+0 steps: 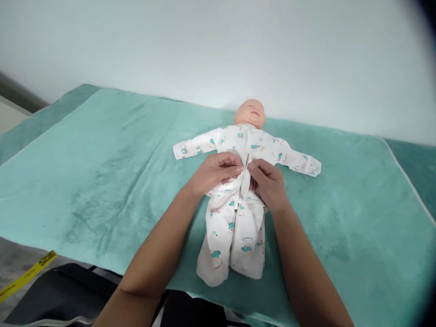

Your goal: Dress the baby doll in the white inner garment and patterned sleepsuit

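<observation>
A baby doll (250, 113) lies on its back, wearing a white baby jacket (226, 136) and matching trousers (220, 227) with teal and pink animal prints. Both sleeves stretch out to the sides and cover the doll's hands. My left hand (218, 170) pinches one front edge of the jacket at the belly. Opposite it, my right hand (269, 181) pinches the other front edge, thumb on top. The two edges stand slightly raised and meet between my fingertips. Any fastener there is too small to make out. The trouser legs point towards me.
A teal plush blanket (102, 168) covers the table beneath the doll. Behind it rises a white wall (204, 50). At the lower left are a yellow printed strip (27, 276) and a dark seat-like object (61, 293).
</observation>
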Motion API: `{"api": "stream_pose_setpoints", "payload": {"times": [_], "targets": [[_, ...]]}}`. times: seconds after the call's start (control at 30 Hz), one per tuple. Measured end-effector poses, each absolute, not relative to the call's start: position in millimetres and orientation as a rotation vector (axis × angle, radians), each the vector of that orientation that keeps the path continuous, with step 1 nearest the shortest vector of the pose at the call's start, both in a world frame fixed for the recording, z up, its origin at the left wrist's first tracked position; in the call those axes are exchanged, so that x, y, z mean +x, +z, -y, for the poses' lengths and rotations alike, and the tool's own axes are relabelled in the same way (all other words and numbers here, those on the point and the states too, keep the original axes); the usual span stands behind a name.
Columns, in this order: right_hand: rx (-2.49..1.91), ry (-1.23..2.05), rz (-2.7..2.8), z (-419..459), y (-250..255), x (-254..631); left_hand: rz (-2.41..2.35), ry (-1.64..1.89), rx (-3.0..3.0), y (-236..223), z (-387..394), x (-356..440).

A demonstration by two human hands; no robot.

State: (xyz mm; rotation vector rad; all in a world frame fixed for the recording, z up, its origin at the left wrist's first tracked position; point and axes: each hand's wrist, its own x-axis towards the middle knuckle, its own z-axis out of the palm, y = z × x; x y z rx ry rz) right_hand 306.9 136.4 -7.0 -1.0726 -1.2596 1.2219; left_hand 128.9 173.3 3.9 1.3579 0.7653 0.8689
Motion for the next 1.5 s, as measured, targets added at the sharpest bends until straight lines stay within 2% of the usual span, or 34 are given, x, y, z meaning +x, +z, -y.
{"api": "stream_pose_setpoints", "payload": {"times": [0.57, 0.9, 1.37, 1.5], "targets": [[-1.141, 1.186, 1.466, -139.2, -9.5, 315.9, -0.791, 0.854, 1.375, 4.2, -171.9, 131.8], [-1.106, 1.302, 1.388, -141.0, -9.5, 318.2, -0.801, 0.870, 1.373, 2.9, -172.5, 133.8], [-1.205, 1.201, 1.370, -139.5, -11.6, 313.4, -0.823, 0.799, 1.407, 8.9, -170.9, 127.4], [-1.154, 1.265, 1.387, -139.5, -12.0, 315.8, -0.840, 0.817, 1.396, 7.4, -170.2, 126.5]]}}
